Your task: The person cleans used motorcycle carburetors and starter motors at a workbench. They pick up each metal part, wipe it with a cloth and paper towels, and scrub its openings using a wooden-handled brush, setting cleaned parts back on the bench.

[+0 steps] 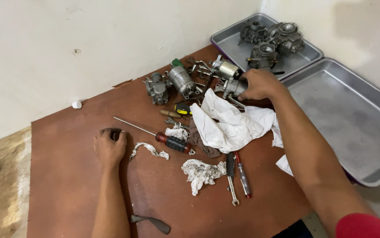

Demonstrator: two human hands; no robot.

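Board of reddish-brown wood (79,176) lies flat against a pale wall and carries most of the items. Beyond the right fingers, two shallow grey metal trays sit side by side: the larger tray (353,119) to their right, the smaller tray (234,42) past them, holding a cluster of grey cast-metal carburettor bodies (271,44).

Right hand (258,83) reaches forward, its fingers curled down over a grey metal carburettor part (233,87) at the board's far edge; the grip appears closed on it, with the part showing to the left of the fingers. Just below that hand lies a crumpled white cloth (229,123). Left of those fingers stand a silver cylindrical metal assembly (182,80) and another grey carburettor body (157,88).

Left hand (109,146) rests on the board, its fingers clenched in a loose fist, knuckles down; whether it encloses anything cannot be told. Right of these fingers lies a long screwdriver with a red and black handle (174,142), its shaft pointing past the fist. Between them lies a twisted white rag strip (149,150). Further right sits a stained white rag (202,172), then a small steel spanner (231,178) and a red-tipped slim screwdriver (243,176).
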